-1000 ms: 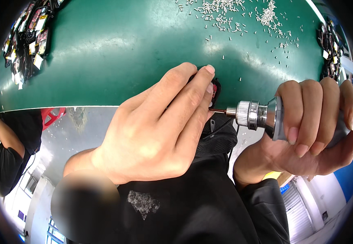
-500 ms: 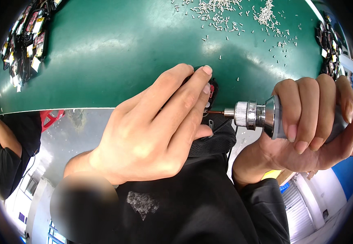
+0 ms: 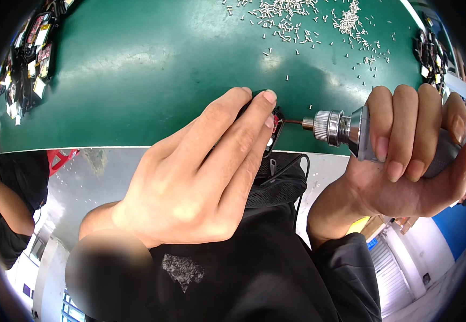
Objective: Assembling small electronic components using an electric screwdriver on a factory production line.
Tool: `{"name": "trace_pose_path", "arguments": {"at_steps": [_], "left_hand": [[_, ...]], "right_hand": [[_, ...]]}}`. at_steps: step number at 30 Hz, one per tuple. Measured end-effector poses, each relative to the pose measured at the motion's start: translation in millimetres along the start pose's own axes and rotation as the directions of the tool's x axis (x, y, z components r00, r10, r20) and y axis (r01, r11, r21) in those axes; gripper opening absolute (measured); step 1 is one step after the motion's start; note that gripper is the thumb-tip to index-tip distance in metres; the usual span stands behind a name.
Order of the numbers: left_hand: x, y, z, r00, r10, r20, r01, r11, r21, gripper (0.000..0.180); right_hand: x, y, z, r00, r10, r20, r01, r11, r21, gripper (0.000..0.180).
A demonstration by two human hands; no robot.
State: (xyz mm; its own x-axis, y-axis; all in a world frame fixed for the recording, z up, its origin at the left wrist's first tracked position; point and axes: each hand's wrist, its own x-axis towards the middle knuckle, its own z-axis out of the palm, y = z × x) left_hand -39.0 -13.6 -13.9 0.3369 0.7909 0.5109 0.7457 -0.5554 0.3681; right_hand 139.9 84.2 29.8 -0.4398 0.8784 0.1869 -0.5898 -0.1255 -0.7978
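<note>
My left hand (image 3: 195, 172) lies over a small black device (image 3: 279, 133), fingers stretched across it and closed round it at the table's near edge. Most of the device is covered; a dark rim and a bit of red board show past the fingertips. My right hand (image 3: 405, 145) is wrapped round a grey and silver electric screwdriver (image 3: 329, 127), held sideways and pointing left. Its thin bit reaches the right side of the device, near my left fingertips. Whether the bit sits in a screw is too small to tell.
Loose small screws (image 3: 284, 16) lie scattered at the far side of the green table (image 3: 136, 80). Piles of black devices stand at the far left (image 3: 34, 59) and far right (image 3: 431, 53). A black mesh pouch (image 3: 281, 185) hangs before me. Another person's arm (image 3: 7, 201) is at left.
The screwdriver's bit has moved away from me along the device's right side, from its near end to farther up. My right hand has risen with it; my left hand stays nearly in place.
</note>
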Motion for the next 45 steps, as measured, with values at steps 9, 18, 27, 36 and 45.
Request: {"name": "trace_pose_path", "arguments": {"at_steps": [9, 18, 27, 36, 45], "left_hand": [[-0.7, -0.2, -1.0, 1.000, -0.001, 0.003, 0.001, 1.000, 0.003, 0.038], [-4.0, 0.7, -1.1, 1.000, 0.018, 0.022, -0.018, 1.000, -0.004, 0.035], [4.5, -4.8, -23.6, 0.985, 0.038, 0.169, -0.041, 0.999, 0.010, 0.039], [5.9, -4.1, -46.2, 0.989, -0.022, 0.149, 0.013, 0.998, 0.061, 0.042], [-18.1, -150.7, -174.0, 0.864, -0.411, -0.292, 0.487, 0.530, 0.695, 0.033]], "right_hand": [[0.1, 2.8, -1.2, 0.998, 0.026, 0.048, -0.025, 1.000, -0.009, 0.020], [9.9, 0.4, 3.6, 0.965, 0.132, 0.227, -0.110, 0.988, -0.111, 0.016], [22.8, 14.3, 23.6, 0.960, 0.036, 0.277, 0.006, 0.989, -0.150, 0.022], [5.0, -9.3, 3.4, 0.966, -0.180, 0.185, 0.135, 0.963, 0.232, 0.020], [-34.3, -13.9, -28.4, 0.988, -0.114, -0.101, 0.135, 0.962, 0.239, 0.013]]}}
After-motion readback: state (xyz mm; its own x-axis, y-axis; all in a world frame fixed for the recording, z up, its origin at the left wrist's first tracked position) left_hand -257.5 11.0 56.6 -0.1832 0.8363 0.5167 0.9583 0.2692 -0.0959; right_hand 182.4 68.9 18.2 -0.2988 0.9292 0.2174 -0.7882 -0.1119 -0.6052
